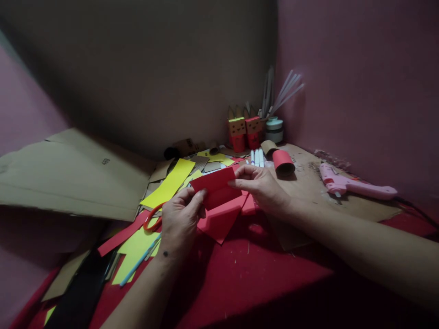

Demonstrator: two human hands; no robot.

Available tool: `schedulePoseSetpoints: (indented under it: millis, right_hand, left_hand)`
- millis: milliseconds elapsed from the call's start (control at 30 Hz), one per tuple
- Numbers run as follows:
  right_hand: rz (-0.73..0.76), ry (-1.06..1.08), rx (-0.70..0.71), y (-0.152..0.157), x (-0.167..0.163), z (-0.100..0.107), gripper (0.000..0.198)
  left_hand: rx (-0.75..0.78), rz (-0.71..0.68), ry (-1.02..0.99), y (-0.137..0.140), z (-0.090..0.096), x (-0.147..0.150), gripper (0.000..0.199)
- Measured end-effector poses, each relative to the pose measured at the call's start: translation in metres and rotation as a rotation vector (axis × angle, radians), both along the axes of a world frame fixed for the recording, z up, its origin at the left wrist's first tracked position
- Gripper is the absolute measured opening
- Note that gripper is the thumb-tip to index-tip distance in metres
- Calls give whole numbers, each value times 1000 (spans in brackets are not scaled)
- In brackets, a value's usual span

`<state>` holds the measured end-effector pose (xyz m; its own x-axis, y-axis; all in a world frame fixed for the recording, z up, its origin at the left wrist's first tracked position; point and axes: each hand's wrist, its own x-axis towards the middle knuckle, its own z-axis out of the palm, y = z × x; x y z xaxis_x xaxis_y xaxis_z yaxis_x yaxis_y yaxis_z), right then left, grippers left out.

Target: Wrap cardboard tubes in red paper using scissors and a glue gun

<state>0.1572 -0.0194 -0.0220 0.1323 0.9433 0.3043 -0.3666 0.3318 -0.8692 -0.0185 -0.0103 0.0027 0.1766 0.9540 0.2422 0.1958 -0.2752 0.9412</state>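
Red rectangular paper piece (218,186) is above the red surface (254,278), short of its back edge. Long axis runs from left hand (181,218) to right hand (268,188), each pinching one end.

Craft corner, seemingly in a home; exact room cannot be told.
Wall: pink (356,91), chipped low at right.
Base: red cover (247,283), with a cardboard sheet (305,178) lying on it at right.
Stock: red paper (214,185), yellow paper (169,183) and a red strip (125,233), loosely scattered.
Tools: pink glue gun (351,185), scissors with orange handle (147,220), white markers (258,157) side by side.
Figures: two paper figures (237,130) with drawn faces, standing near a lidded pot (274,132).
Also: pale sticks (284,95), fanned upright; red tube (284,160).
Left: large cardboard flap (68,178), number printed.
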Motion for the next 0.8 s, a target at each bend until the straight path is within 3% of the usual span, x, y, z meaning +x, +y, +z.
schedulePoseSetpoints:
  millis: [367,800]
  right_hand:
    - [-74,-119,-46,-5,-4,5,15]
    - [-115,-81,-90,-6,-7,8,18]
  left_hand:
    - [-103,-18,-123,10,-10,0,27]
    - [-204,11,-260,11,-16,6,29]
